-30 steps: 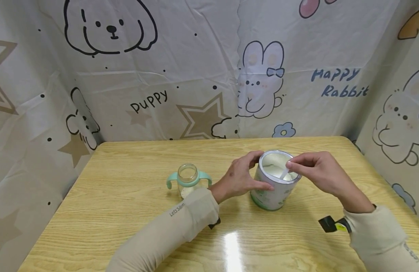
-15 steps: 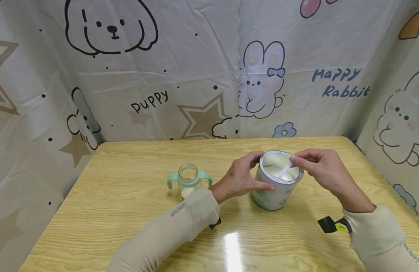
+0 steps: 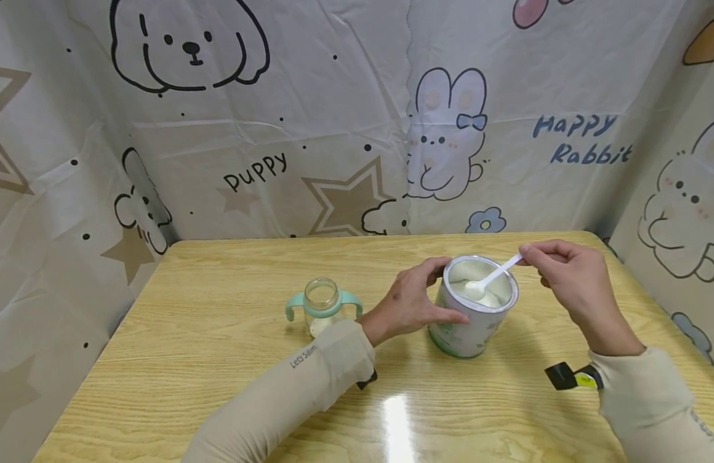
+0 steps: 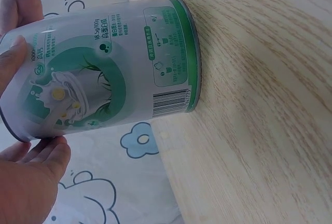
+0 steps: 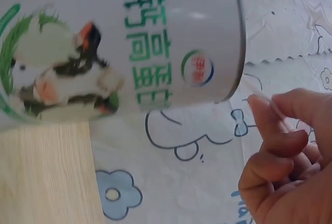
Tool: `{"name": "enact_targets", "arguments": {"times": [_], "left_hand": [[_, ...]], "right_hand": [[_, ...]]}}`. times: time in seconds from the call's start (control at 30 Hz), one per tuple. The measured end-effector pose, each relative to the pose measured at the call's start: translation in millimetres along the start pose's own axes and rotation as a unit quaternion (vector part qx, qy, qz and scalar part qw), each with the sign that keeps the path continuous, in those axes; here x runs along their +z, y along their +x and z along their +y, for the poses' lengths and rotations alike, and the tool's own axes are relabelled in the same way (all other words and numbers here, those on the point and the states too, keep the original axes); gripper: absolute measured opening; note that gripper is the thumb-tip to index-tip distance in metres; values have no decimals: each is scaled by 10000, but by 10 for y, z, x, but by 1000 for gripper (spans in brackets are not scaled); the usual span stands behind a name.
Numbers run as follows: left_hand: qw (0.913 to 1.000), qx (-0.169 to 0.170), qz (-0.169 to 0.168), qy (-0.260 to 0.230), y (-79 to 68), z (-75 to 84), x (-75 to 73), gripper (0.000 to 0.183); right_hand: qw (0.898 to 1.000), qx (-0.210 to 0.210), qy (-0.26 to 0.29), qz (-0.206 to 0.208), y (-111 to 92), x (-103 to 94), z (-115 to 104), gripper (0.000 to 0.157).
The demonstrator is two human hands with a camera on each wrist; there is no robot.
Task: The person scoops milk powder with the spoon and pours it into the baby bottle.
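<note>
Head view first: what are the hands doing?

The left hand grips a tin, thumb along the near side and fingers round the far side, close to the rim. The right hand pinches the handle end of a white spoon between thumb and fingertips, just beyond the tin's right edge.

And the spoon's other end?

It slants down into the tin's open mouth, bowl over the pale powder inside. Whether it touches the powder, I can't tell.

Where is the tin?

On the table, right of the middle. The left wrist view shows its barcode and the green band at its base; the right wrist view shows a printed cow and large green characters.

What lies further out?

Left of the tin, and apart from it, stands a clear, open-topped bottle with two mint-green handles. The left sleeve hides part of its lower body; something pale shows inside.

And behind all that?

A pale cloth printed with a dog, rabbits, stars and the words "puppy" and "Happy Rabbit".
</note>
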State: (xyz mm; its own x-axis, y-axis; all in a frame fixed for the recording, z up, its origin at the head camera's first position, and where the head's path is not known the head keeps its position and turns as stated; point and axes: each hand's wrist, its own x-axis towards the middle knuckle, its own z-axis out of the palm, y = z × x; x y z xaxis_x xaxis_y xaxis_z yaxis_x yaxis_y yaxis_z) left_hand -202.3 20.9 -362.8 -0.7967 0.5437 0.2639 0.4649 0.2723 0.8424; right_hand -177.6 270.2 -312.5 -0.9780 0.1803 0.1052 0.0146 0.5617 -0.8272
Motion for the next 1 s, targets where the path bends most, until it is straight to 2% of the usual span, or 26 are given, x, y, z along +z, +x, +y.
{"name": "enact_targets", "arguments": {"times": [0.17, 0.4, 0.7, 0.8, 1.0], "left_hand": [[10000, 17, 1, 27, 0, -1, -3, 86], [9999, 98, -12, 14, 1, 0, -9, 86], [10000, -4, 2, 53, -9, 11, -8, 86], [9999, -86, 37, 117, -19, 3, -5, 90], [9982, -484, 73, 343, -42, 5, -32, 99]], "right_hand": [[9997, 109, -149, 156, 10, -6, 21, 45], [9999, 27, -66, 102, 28, 1, 44, 42], [9999, 127, -19, 54, 50, -5, 31, 42], [9998, 174, 79, 44, 57, -14, 17, 43], [9992, 267, 313, 4, 66, -30, -12, 42]]}}
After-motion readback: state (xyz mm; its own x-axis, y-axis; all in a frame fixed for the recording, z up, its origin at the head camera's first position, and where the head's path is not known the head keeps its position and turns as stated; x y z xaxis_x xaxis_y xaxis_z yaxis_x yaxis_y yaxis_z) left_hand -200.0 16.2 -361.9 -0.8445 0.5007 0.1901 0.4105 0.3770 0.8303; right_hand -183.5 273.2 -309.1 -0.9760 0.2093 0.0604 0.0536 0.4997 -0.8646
